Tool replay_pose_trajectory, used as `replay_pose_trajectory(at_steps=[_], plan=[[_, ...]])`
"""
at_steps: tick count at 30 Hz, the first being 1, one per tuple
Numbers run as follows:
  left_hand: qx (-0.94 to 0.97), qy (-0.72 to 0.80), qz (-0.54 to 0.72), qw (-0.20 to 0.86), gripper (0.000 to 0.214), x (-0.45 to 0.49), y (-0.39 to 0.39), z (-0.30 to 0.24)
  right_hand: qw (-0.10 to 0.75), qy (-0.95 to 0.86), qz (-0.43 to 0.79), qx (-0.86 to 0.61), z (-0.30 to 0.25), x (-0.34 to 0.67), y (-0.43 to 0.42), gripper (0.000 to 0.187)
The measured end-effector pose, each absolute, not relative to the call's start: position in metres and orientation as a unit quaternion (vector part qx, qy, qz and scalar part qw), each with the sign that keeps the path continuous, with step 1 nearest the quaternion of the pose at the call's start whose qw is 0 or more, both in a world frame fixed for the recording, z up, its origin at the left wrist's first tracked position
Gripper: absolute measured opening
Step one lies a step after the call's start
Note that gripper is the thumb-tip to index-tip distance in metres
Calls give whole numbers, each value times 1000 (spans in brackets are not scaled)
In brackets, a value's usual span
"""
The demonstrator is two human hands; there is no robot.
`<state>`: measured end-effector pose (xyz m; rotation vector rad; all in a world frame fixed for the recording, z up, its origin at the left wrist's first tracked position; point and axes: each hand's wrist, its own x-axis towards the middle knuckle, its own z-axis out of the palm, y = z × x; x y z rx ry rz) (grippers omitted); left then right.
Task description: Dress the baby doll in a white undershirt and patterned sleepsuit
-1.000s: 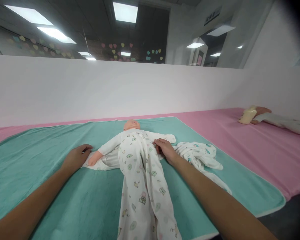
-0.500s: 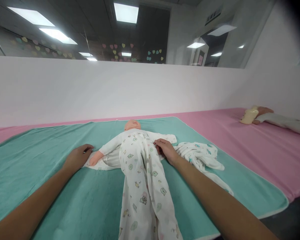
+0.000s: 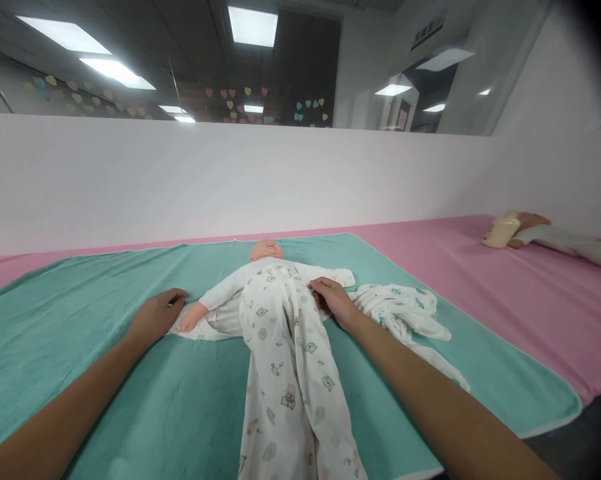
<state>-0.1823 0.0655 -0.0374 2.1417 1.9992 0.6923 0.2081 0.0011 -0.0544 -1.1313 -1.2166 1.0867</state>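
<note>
A baby doll [image 3: 267, 249] lies on its back, head at the far end, in a white baby outfit [image 3: 275, 347] printed with small green and brown figures. Its long legs run toward me. My right hand [image 3: 334, 303] is at the outfit's right side, fingers curled in on the fabric edge. On the other side, my left hand [image 3: 157, 315] rests low beside the doll's bare hand [image 3: 193, 316], fingers extended with a gap by the thumb. White cloth [image 3: 215, 327] lies spread under that doll arm, its edge reaching my left hand.
A teal blanket [image 3: 130, 407] covers much of the pink surface [image 3: 460, 267]. Crumpled white printed baby clothes [image 3: 400, 310] lie right of the doll. Farther right, a cream bottle [image 3: 501, 231] is beside another person's hand [image 3: 533, 221] and pale sleeve. A white wall [image 3: 230, 180] stands behind.
</note>
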Motion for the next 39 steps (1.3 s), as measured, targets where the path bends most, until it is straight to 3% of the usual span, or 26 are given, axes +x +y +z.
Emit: replay_pose_trajectory(at_steps=[39], plan=[[707, 666, 227, 67, 38, -181, 63, -36, 504, -544, 413, -529, -51, 206, -4, 29]])
